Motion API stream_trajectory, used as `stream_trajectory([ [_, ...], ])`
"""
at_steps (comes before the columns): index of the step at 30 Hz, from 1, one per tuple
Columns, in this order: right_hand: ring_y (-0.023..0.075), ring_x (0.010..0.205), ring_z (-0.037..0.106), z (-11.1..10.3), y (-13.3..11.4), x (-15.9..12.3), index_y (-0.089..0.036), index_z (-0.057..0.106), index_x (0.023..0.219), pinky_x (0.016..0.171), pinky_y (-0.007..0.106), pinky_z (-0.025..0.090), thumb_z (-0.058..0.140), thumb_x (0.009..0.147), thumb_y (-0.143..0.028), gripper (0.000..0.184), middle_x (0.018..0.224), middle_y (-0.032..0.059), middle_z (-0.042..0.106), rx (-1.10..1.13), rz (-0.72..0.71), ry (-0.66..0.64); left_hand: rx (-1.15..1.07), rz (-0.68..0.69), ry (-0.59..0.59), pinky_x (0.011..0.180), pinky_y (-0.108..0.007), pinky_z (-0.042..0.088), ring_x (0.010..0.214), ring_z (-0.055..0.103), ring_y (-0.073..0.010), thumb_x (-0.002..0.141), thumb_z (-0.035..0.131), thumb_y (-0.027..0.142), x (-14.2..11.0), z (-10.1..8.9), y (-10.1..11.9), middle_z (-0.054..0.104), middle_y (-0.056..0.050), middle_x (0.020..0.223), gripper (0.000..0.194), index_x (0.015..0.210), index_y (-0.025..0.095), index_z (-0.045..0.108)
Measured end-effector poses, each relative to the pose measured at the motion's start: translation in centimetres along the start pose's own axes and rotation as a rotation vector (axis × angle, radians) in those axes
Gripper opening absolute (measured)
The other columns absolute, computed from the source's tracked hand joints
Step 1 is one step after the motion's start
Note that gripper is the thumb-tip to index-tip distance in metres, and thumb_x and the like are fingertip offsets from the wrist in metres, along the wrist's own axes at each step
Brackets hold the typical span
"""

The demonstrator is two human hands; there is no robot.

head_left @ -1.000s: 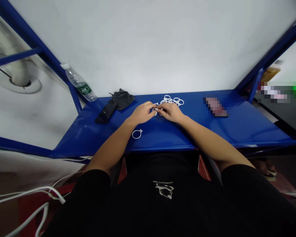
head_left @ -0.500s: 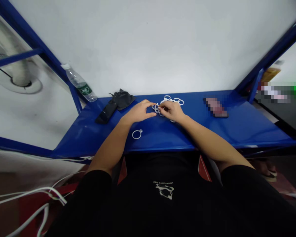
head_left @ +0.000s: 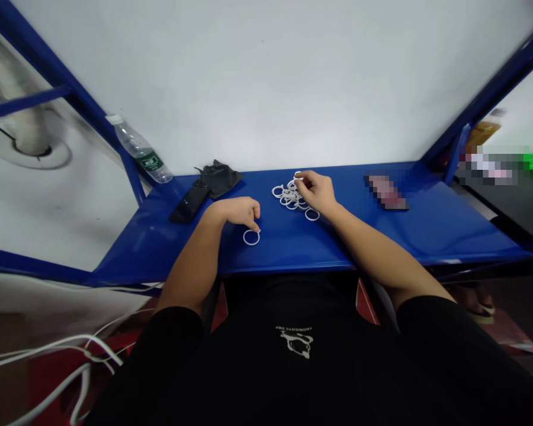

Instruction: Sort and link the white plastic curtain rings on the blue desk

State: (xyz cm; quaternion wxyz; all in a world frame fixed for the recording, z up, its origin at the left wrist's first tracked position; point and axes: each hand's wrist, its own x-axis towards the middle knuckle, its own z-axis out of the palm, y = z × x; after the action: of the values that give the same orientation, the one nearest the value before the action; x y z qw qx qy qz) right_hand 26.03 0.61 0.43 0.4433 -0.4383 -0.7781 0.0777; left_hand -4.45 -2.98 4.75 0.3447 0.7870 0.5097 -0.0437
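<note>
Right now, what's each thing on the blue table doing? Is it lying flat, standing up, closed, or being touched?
Bottle: capped, leaning against the blue frame.
Single ring: flat on the table, left hand fingers touching it.
Ring pile: loose heap, right hand reaching into its far side.
Phone: lying flat, screen dark.
Black cloth: crumpled, beside the phone.

Even soft light bouncing off white wall (head_left: pixel 270 83), edges bending fisheye-style, patches right of fingers (head_left: pixel 302 179) showing pixelated.
</note>
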Motion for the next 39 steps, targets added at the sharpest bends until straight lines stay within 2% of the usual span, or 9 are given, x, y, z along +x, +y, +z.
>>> stream_trajectory([
  [3,0.0225,0.077,0.073,0.1,-0.3,-0.1,-0.021,0.084,0.117,0.08,0.039,0.056,0.063,0.108,-0.037,0.028,0.087,0.0061,0.081,0.012,-0.033,-0.037,0.059,0.074,0.176,0.073,-0.033,0.052,0.077,0.077,-0.0237,0.083,0.087,0.039,0.8,0.6,0.5,0.084,-0.003,0.085,0.024,0.1,0.023,0.081],
  [5,0.0221,0.077,0.072,0.2,-0.3,-0.2,-0.021,0.085,0.115,0.079,0.038,0.054,0.063,0.108,-0.038,0.028,0.087,0.006,0.082,0.029,-0.075,-0.103,0.12,0.122,0.305,0.077,-0.034,0.053,0.079,0.077,-0.0239,0.089,0.078,0.029,1.5,1.3,1.0,0.085,-0.004,0.086,0.015,0.101,0.023,0.084],
  [10,0.022,0.08,0.073,0.6,-0.5,-0.4,-0.021,0.086,0.115,0.078,0.035,0.051,0.065,0.105,-0.038,0.029,0.091,0.0063,0.084,0.051,-0.206,-0.38,0.186,0.229,0.435,0.08,-0.034,0.055,0.086,0.079,-0.0243,0.084,0.075,0.015,2.7,3.0,1.8,0.086,-0.004,0.093,0.023,0.1,0.026,0.089],
  [13,0.0218,0.081,0.072,0.9,-0.9,-0.6,-0.023,0.086,0.118,0.078,0.035,0.049,0.065,0.105,-0.036,0.028,0.094,0.0056,0.085,0.027,-0.262,-0.491,0.224,0.269,0.499,0.079,-0.033,0.055,0.087,0.079,-0.0238,0.086,0.074,0.012,3.0,3.4,2.2,0.085,-0.004,0.094,0.024,0.099,0.025,0.089],
  [18,0.0238,0.09,0.073,0.7,-1.2,-0.6,-0.022,0.086,0.12,0.082,0.036,0.049,0.066,0.106,-0.036,0.028,0.106,0.0088,0.086,0.014,-0.29,-0.521,0.22,0.354,0.632,0.081,-0.033,0.055,0.085,0.076,-0.0223,0.09,0.075,0.012,3.1,3.5,2.5,0.082,-0.004,0.089,0.016,0.096,0.022,0.087],
  [22,0.024,0.092,0.074,0.5,-0.9,-0.4,-0.022,0.086,0.119,0.085,0.036,0.05,0.065,0.109,-0.037,0.028,0.106,0.009,0.086,0.052,-0.299,-0.536,0.225,0.415,0.738,0.086,-0.034,0.057,0.089,0.076,-0.0222,0.091,0.075,0.011,3.2,3.6,2.3,0.083,-0.004,0.093,0.014,0.095,0.022,0.084],
  [29,0.0199,0.084,0.073,1.0,-0.4,-0.3,-0.022,0.087,0.112,0.081,0.033,0.051,0.067,0.104,-0.03,0.023,0.098,0.0055,0.086,0.137,-0.217,-0.469,0.217,0.471,0.778,0.093,-0.036,0.058,0.098,0.074,-0.023,0.097,0.069,0.012,3.2,3.5,2.2,0.083,-0.006,0.104,0.019,0.103,0.022,0.083],
  [34,0.0195,0.079,0.071,0.7,-1.1,-0.4,-0.023,0.087,0.107,0.078,0.034,0.052,0.066,0.103,-0.032,0.023,0.093,0.0056,0.084,0.147,-0.182,-0.373,0.129,0.398,0.765,0.099,-0.037,0.058,0.106,0.074,-0.0236,0.106,0.07,0.023,2.7,3.2,2.7,0.083,-0.009,0.12,0.018,0.116,0.022,0.085],
  [39,0.0197,0.081,0.07,0.5,-1.6,-0.4,-0.022,0.087,0.106,0.078,0.034,0.052,0.067,0.102,-0.031,0.022,0.091,0.0057,0.082,0.14,-0.156,-0.333,0.08,0.334,0.668,0.093,-0.035,0.056,0.1,0.078,-0.0239,0.111,0.069,0.032,2.3,2.9,3.1,0.088,-0.007,0.11,0.022,0.117,0.024,0.089],
])
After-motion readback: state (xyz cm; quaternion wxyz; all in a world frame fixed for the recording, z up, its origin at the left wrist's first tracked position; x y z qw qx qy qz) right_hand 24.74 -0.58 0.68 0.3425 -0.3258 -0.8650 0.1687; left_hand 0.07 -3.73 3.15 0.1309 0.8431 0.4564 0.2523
